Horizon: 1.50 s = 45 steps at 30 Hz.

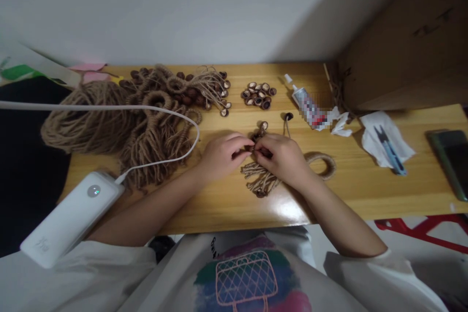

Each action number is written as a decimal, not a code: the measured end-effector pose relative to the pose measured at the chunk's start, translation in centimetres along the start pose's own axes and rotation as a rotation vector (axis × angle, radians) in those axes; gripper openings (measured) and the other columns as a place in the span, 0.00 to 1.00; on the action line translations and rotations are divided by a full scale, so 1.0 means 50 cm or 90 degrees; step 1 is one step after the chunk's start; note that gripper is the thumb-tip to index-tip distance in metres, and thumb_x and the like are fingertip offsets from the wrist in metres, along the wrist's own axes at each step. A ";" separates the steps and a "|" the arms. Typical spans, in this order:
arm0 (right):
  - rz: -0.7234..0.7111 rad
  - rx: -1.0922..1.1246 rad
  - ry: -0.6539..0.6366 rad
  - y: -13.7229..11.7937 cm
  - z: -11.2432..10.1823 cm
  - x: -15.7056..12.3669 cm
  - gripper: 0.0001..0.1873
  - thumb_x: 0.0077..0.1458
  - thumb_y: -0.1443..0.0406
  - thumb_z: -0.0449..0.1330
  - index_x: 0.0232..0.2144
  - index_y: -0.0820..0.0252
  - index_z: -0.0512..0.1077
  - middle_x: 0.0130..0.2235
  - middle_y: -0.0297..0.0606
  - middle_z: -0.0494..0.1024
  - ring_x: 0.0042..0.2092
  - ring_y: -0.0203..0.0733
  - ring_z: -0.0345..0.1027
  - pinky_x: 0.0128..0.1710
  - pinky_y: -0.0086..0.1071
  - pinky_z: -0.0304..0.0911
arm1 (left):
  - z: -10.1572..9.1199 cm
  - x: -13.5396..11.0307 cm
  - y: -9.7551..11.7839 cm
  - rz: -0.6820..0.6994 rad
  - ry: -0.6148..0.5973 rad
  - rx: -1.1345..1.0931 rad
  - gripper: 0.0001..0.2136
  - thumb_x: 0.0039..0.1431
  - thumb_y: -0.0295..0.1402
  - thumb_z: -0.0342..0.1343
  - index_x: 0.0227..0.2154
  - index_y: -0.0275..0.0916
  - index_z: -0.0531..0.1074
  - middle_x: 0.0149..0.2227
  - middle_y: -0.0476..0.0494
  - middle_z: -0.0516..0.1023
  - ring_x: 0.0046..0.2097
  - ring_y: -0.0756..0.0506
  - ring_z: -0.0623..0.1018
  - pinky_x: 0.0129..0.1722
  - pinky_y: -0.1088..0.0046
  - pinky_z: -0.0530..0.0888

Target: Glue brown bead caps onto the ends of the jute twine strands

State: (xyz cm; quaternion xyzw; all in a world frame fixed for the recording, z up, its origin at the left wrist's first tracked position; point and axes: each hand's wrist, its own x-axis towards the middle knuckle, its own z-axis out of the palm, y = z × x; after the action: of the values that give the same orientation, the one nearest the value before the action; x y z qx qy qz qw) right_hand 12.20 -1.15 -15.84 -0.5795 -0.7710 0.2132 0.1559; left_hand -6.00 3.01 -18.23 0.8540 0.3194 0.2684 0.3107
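My left hand [224, 156] is closed in a pinch, thumb and fingers meeting at a small brown nut shell in the middle of the table. From the other side my right hand [280, 156] pinches at the same spot, its fingertips partly hiding the shell. Beneath the right hand spreads a bundle of twine cords [256, 175], joined to a twine-wrapped ring [327, 165] that shows to its right. Just beyond the fingers lies a halved nut shell [263, 126] with a pale inside. A single cord with a dark shell [288, 116] on its end stretches away from the bundle.
Loose halved shells [259, 93] lie behind my hands, beside a glue tube [307, 105]. Twine hanks and tasselled rings [146, 141] fill the left. Small snips [389, 148] rest on a tissue [369, 131]; a phone [451, 158], cardboard box [405, 58] and cabled power bank [73, 219] surround the work.
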 end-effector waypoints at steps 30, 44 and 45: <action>-0.006 -0.026 0.003 -0.001 0.001 -0.001 0.04 0.52 0.70 0.58 0.29 0.64 0.73 0.28 0.38 0.72 0.32 0.39 0.64 0.34 0.29 0.54 | 0.001 0.003 0.000 0.029 0.011 -0.003 0.07 0.55 0.23 0.58 0.37 0.36 0.75 0.38 0.43 0.80 0.37 0.47 0.78 0.37 0.73 0.74; -0.008 -0.024 0.006 0.002 0.002 -0.001 0.03 0.52 0.70 0.58 0.28 0.63 0.73 0.29 0.37 0.73 0.31 0.39 0.64 0.33 0.28 0.55 | 0.004 0.000 -0.001 0.001 0.007 0.006 0.08 0.55 0.24 0.58 0.38 0.38 0.76 0.38 0.44 0.79 0.37 0.48 0.77 0.36 0.73 0.73; -0.007 -0.026 0.007 0.002 0.002 -0.001 0.03 0.52 0.70 0.58 0.28 0.63 0.73 0.28 0.37 0.73 0.31 0.39 0.64 0.33 0.28 0.55 | 0.004 0.000 -0.002 -0.002 0.005 0.006 0.08 0.55 0.24 0.58 0.38 0.38 0.76 0.38 0.44 0.79 0.37 0.48 0.77 0.36 0.74 0.73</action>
State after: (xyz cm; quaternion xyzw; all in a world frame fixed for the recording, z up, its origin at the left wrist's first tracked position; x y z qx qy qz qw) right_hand 12.26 -1.17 -15.99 -0.5794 -0.7774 0.1933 0.1499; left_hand -5.91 2.96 -18.43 0.8540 0.3233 0.2700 0.3055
